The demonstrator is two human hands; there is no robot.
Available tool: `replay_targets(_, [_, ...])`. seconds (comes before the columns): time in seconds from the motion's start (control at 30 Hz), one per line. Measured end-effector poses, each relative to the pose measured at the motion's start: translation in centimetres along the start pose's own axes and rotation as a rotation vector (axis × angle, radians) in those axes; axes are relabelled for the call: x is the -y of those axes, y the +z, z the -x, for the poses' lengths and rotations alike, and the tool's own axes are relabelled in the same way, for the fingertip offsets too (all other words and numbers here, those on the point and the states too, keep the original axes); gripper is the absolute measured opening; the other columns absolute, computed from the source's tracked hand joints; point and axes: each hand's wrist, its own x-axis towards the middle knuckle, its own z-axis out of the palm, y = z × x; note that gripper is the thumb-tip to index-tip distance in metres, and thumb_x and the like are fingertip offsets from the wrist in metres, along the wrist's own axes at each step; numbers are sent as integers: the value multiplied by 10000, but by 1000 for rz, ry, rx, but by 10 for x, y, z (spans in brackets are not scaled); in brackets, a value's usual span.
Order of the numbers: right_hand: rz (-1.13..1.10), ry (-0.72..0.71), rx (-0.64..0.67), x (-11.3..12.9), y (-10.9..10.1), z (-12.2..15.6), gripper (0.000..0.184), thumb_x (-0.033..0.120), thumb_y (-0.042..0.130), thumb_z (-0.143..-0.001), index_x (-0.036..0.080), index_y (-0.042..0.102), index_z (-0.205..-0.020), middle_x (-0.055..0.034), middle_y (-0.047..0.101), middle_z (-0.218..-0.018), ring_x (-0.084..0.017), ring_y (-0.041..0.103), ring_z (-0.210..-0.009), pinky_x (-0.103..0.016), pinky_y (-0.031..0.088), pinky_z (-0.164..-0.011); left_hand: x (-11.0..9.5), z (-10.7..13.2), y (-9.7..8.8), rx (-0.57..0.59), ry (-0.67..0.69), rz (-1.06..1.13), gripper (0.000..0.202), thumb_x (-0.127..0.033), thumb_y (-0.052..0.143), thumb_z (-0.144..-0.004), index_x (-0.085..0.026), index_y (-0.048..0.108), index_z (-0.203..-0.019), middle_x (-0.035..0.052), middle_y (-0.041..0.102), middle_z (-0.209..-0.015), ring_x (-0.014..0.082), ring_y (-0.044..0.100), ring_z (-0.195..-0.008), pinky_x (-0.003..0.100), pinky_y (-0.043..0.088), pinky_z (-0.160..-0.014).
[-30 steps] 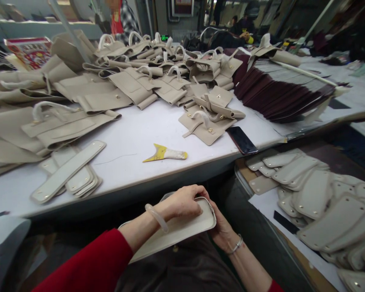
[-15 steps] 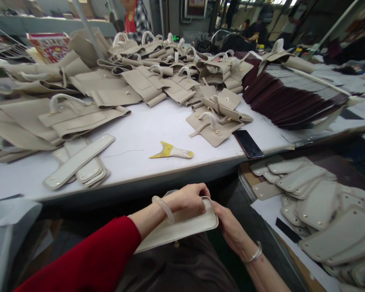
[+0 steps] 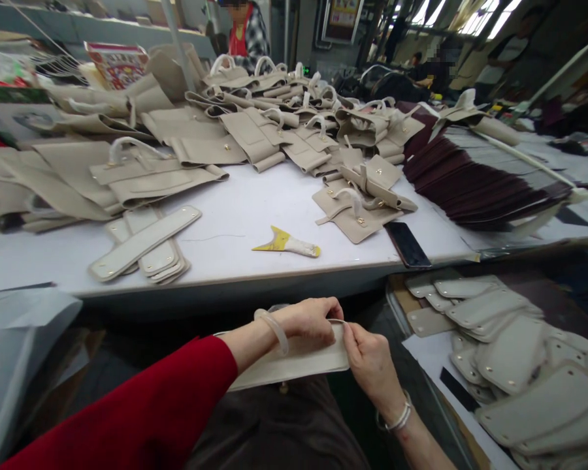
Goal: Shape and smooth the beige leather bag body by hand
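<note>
Cream panel, long with thin edges

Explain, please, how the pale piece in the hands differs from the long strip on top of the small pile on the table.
The pale piece is up at the right hand's fingers, while the strip lies on the table pile, untouched.
The left hand and forearm cover part of the piece; the strip's upper face is uncovered.
The piece looks creamier, the strip greyer.
Both are pale and longer than wide.
</note>
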Motion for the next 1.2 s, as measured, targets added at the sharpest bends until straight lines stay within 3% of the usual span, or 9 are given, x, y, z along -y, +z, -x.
replay_targets(0.17, [88,-19,-47,1,3,4,402,364,334,-998,171,616,-785,-70,620,-633,-180,580,-576,-308,270,-588,-2,3,-4,26,7,11,411,-200,632,-572,-255,602,-978,-15,665,-954,214,628,-869,252,447,-602])
replay_targets(0.37, [117,-24,-3,8,-3,6,389,365,363,-991,167,640,-803,-63,629,-651,-174,578,-588,-305,272,-588,1,4,-8,35,22,14,387,-197,640,-566,-262,622,-947,-23,666,-892,210,626,-827,254,426,-579])
replay_targets(0.43, [-11,51,32,8,-6,7,361,397,434,-965,169,654,-792,-43,621,-651,-160,552,-593,-297,277,-588,2,4,-9,40,32,12,384,-198,639,-564,-263,626,-943,-21,671,-887,211,625,-819,255,431,-581])
replay_targets(0.57, [-524,337,45,-1,-6,9,379,481,605,-858,159,648,-663,-2,556,-608,-132,453,-607,-269,297,-566,4,2,-8,41,66,-7,394,-201,620,-564,-277,632,-950,-20,683,-920,216,625,-846,257,444,-601])
replay_targets(0.73, [-912,497,98,-10,1,10,295,458,663,-819,168,715,-818,-12,624,-728,-133,497,-681,-259,412,-627,7,-1,-5,26,91,-26,380,-217,609,-561,-277,620,-936,-10,690,-934,217,630,-839,256,437,-586])
replay_targets(0.9, [-1125,551,187,-6,2,11,318,412,662,-842,208,704,-1083,-51,687,-944,-149,567,-790,-274,466,-695,7,0,-6,5,116,-46,355,-225,592,-576,-271,619,-927,9,697,-972,231,632,-847,280,443,-618])
replay_targets(1.0, [-1226,558,253,-3,2,11,315,371,651,-862,200,700,-1122,-67,701,-1017,-174,589,-921,-294,472,-801,7,-1,-5,5,117,-49,365,-220,590,-570,-271,622,-930,15,697,-988,242,634,-849,291,451,-626])
replay_targets(1.2, [-1103,564,312,-1,-2,7,348,389,619,-886,202,677,-1174,-67,713,-1073,-186,603,-993,-296,460,-834,8,-2,-1,-18,142,-62,369,-214,581,-566,-259,630,-929,33,701,-971,260,640,-842,315,467,-652])
